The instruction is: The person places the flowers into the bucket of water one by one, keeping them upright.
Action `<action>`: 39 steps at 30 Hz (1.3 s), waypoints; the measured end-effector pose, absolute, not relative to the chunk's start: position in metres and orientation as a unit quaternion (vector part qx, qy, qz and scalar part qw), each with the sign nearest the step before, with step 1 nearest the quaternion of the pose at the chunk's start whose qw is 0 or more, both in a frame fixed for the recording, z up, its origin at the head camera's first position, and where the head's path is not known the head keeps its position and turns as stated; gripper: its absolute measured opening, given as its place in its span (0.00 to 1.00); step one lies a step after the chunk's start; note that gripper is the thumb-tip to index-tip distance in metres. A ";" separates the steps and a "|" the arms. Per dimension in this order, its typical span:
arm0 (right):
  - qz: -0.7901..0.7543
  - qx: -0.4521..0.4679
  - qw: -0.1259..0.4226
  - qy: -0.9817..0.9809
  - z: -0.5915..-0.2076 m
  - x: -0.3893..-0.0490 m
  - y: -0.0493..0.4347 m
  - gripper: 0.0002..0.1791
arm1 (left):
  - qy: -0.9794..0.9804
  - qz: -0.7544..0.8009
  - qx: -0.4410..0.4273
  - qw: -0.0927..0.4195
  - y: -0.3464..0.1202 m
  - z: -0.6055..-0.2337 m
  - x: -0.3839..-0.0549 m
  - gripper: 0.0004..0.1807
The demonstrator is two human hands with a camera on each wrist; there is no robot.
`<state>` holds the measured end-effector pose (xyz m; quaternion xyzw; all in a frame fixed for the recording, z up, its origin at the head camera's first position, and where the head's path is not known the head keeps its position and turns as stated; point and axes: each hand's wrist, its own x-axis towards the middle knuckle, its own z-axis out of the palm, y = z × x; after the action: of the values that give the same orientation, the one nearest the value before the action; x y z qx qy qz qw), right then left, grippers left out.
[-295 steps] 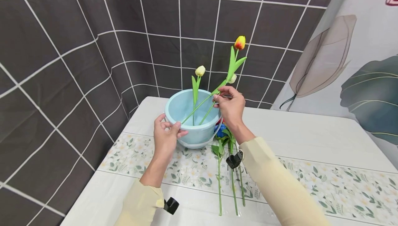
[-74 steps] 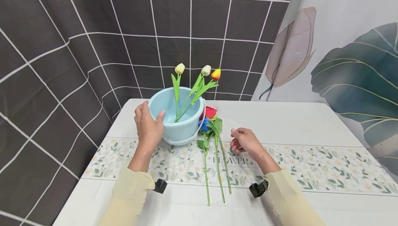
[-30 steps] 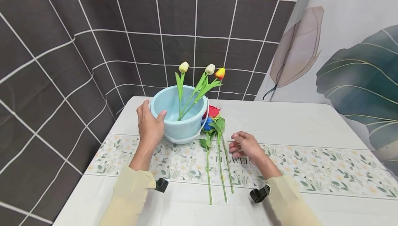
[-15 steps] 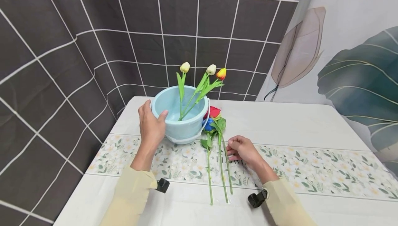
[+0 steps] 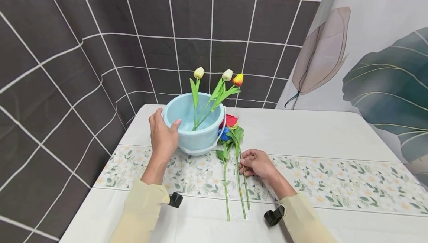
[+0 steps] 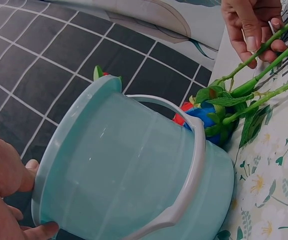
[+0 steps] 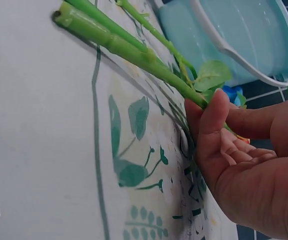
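A light blue bucket [image 5: 197, 141] stands on the table, held at its left rim by my left hand [image 5: 162, 135], thumb over the rim and fingers outside. Two white tulips [image 5: 198, 73] and a yellow-red tulip [image 5: 238, 80] lean in it, blooms above the rim. Beside the bucket lie long-stemmed roses, with a red bloom [image 5: 230, 120] and a blue bloom [image 5: 224, 134] partly behind it. My right hand [image 5: 259, 165] pinches the rightmost rose stem [image 7: 169, 77] between thumb and fingers. The bloom end of that stem is hidden among the leaves.
The bucket's white handle [image 6: 196, 155] hangs down on its right side. A floral strip [image 5: 317, 183] crosses the white table [image 5: 301, 131]. Behind the table hangs a dark grid-patterned cloth [image 5: 234, 16], with a leaf-print curtain [image 5: 361, 98] to the right.
The yellow-red tulip, earlier in my right hand, now rests in the bucket. Over the last second my right hand has moved left onto the rightmost rose stem. My left hand stays on the bucket.
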<state>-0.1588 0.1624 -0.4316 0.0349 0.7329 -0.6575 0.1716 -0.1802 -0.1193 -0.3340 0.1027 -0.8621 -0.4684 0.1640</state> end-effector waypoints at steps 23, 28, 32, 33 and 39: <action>-0.676 0.097 0.055 0.728 -0.409 -0.155 0.173 0.15 | -0.859 -0.476 0.102 0.157 -0.121 -0.333 -0.178 0.38; -0.689 0.102 0.019 0.718 -0.402 -0.154 0.175 0.16 | -0.858 -0.479 0.103 0.155 -0.122 -0.334 -0.178 0.38; -0.697 0.103 0.001 0.710 -0.398 -0.154 0.176 0.15 | -0.857 -0.480 0.096 0.158 -0.122 -0.335 -0.179 0.38; -0.699 0.104 -0.003 0.708 -0.397 -0.153 0.176 0.14 | -0.857 -0.481 0.094 0.159 -0.122 -0.335 -0.179 0.37; -0.710 0.109 -0.034 0.695 -0.389 -0.153 0.175 0.11 | -0.858 -0.480 0.090 0.159 -0.122 -0.335 -0.178 0.35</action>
<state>-0.1526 0.1749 -0.3886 0.1090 0.6948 -0.7101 -0.0343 -0.1782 -0.1218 -0.3346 0.0895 -0.8579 -0.4804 0.1591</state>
